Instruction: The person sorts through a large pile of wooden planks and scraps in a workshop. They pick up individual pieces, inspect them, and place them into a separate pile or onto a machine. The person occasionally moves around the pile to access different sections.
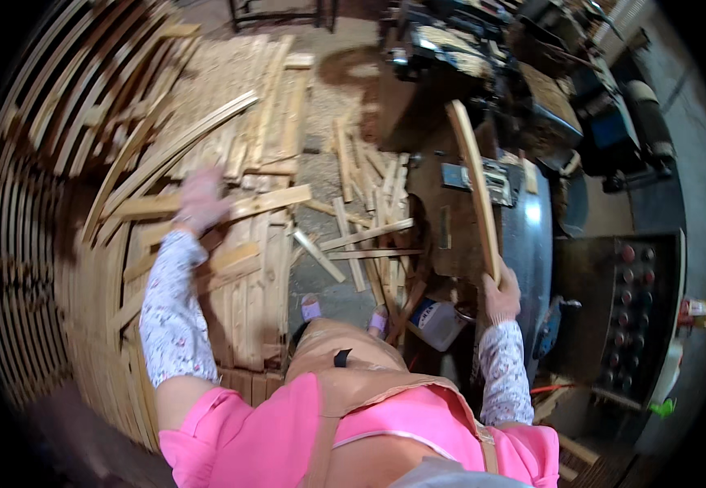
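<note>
In my right hand (501,297) is a long, narrow wooden strip (473,175), gripped near its lower end. The strip slants up and away over the edge of the metal machine table (534,252). My left hand (202,199) is smeared by motion above the stacked lumber on the left. Beneath or beside it lies a short wooden board (275,200), showing on both sides of the hand; whether the fingers touch it cannot be made out. Curved strips (182,140) lie just beyond that hand.
Stacked wooden slats (19,285) rise along the far left. Scattered offcuts (377,236) cover the floor ahead of my feet. A translucent plastic jug (442,325) stands by the machine. To the right is a control panel (631,317) with rows of buttons; machinery (532,89) fills the back right.
</note>
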`<act>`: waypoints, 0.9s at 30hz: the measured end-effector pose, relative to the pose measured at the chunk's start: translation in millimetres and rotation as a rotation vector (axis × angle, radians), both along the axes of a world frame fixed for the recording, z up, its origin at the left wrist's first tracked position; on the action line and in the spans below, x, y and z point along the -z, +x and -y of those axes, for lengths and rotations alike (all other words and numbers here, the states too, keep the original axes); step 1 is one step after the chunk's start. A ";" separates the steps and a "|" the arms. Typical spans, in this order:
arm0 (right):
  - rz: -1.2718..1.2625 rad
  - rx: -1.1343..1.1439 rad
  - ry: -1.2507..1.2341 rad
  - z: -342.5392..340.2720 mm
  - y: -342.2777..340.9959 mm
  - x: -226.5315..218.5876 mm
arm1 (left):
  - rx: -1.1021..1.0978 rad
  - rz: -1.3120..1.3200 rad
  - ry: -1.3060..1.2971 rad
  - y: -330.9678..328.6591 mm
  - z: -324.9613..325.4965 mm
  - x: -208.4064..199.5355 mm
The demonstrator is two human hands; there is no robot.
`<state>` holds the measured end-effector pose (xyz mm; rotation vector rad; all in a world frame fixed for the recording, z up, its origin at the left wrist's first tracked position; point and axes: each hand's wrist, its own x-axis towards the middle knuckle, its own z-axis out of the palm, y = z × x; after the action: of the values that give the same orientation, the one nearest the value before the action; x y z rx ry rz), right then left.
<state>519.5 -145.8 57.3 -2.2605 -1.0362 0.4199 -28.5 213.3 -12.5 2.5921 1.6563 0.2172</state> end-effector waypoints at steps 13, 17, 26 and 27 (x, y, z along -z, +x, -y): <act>0.613 0.453 -0.320 -12.4 153.3 69.9 | -0.010 -0.381 -0.019 -61.7 34.4 -66.2; 0.068 0.044 0.192 -135.4 112.5 50.7 | 0.405 -0.135 0.240 47.9 90.6 -135.7; -0.520 -1.111 -0.729 -159.1 -210.0 -8.3 | 0.940 0.001 0.212 215.7 220.5 -115.8; -0.549 -0.982 -0.676 -140.2 -184.7 0.1 | 1.115 0.188 0.096 228.3 203.0 -121.6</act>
<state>334.8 -5.6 57.2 -1.7360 -1.7965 1.9025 199.7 10.3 109.1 2.9681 0.0098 0.4306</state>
